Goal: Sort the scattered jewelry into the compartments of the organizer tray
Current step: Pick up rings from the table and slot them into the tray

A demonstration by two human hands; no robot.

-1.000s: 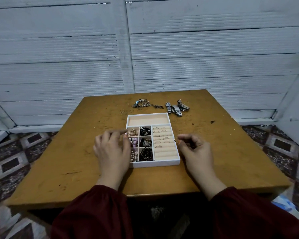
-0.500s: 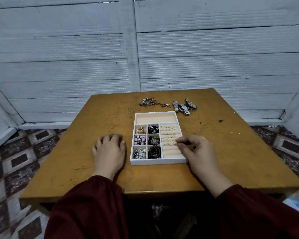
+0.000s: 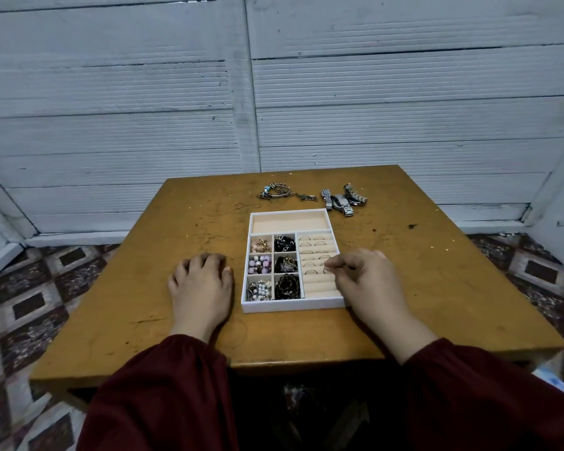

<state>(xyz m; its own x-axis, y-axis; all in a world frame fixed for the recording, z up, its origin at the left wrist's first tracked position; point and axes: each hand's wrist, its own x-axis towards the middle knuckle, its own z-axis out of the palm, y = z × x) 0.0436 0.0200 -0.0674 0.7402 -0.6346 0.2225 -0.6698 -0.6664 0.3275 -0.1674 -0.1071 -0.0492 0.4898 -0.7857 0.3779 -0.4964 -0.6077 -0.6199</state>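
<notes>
The white organizer tray (image 3: 293, 306) sits mid-table. Its small left compartments hold beads, pearls and dark chains, and its right side has cream ring rolls (image 3: 316, 252) with several rings in them. The long top compartment (image 3: 290, 222) holds nothing. My right hand (image 3: 368, 278) reaches over the tray's right edge, thumb and forefinger pinching a small ring (image 3: 327, 270) at the ring rolls. My left hand (image 3: 202, 284) rests on the table just left of the tray, fingers loosely curled, holding nothing.
Behind the tray on the wooden table (image 3: 437, 288) lie a tangle of bracelets and chains (image 3: 277, 192), metal watches (image 3: 342, 200) and a few loose thin rings (image 3: 240, 206). A faint thin hoop (image 3: 238, 333) lies near my left wrist. Grey panelled walls stand beyond the table.
My left hand has drawn back from the tray's left compartments onto the table. My right hand has moved left, from beside the tray to over the ring rolls, with the ring.
</notes>
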